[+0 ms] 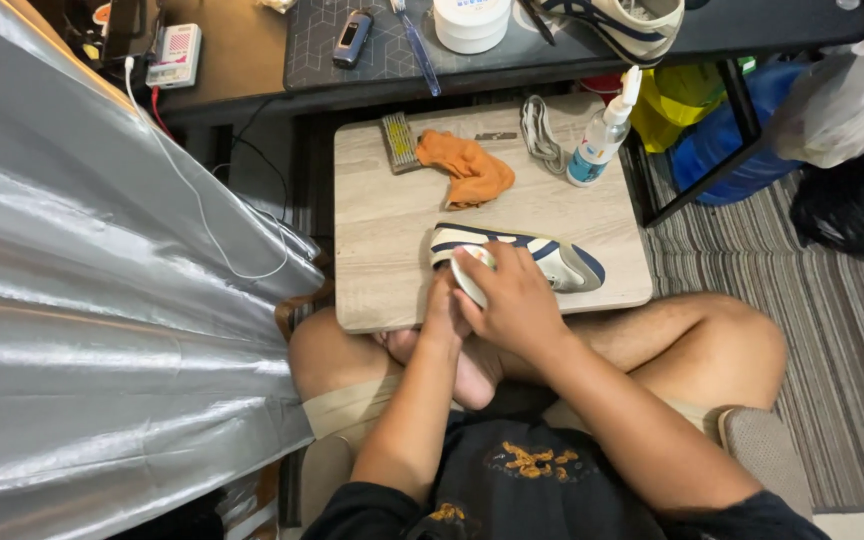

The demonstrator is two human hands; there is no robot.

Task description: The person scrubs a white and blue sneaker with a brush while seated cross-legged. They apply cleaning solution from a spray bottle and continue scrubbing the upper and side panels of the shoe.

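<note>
I see my right hand (514,300) with its fingers (487,268) curled and closed over a small white round object (470,272), pressing it against the heel end of one cream sneaker with navy stripes (542,258). My left hand (442,310) sits just beside and partly beneath the right; I cannot tell whether its fingers are apart or together. The sneaker lies on its side near the front edge of one low wooden table (382,230), touching the fingers.

Count on the table: one orange cloth (467,165), one small brush (400,142), one coiled lace (540,135), one spray bottle (600,135) with clear liquid inside.

On the dark desk (352,65) beyond: one second sneaker (622,25), one white round tub (472,22), its contents hidden, one toothbrush (418,50).
</note>
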